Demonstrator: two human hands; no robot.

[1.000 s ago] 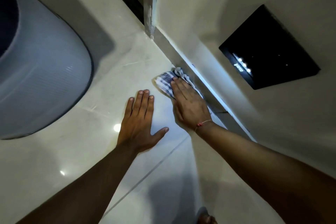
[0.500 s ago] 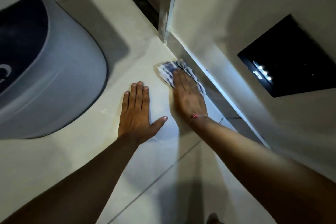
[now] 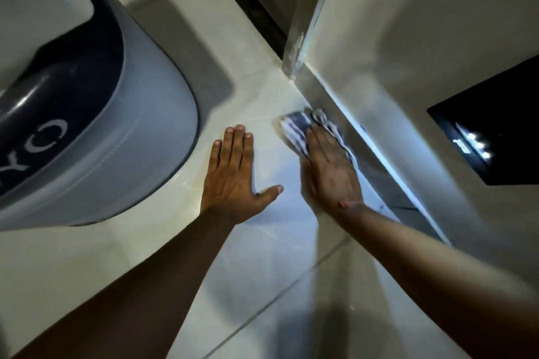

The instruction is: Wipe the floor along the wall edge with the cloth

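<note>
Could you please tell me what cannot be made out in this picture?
Head view only:
- Blue-and-white striped cloth: mostly hidden beneath the flat right hand.
- Large grey rounded appliance: cut off by the left edge.
- Glossy black wall panel: cut off by the right edge; its lit marking is too small to read.

The floor is laid in pale, glossy tiles with thin grout lines crossing it. A large grey appliance with a rounded body stands on it at the left. A blue-and-white striped cloth lies flat on the tiles, right against the skirting at the wall's foot. The right hand presses flat on the cloth; the left hand rests palm down, fingers spread, on bare tile just beside it.
</note>
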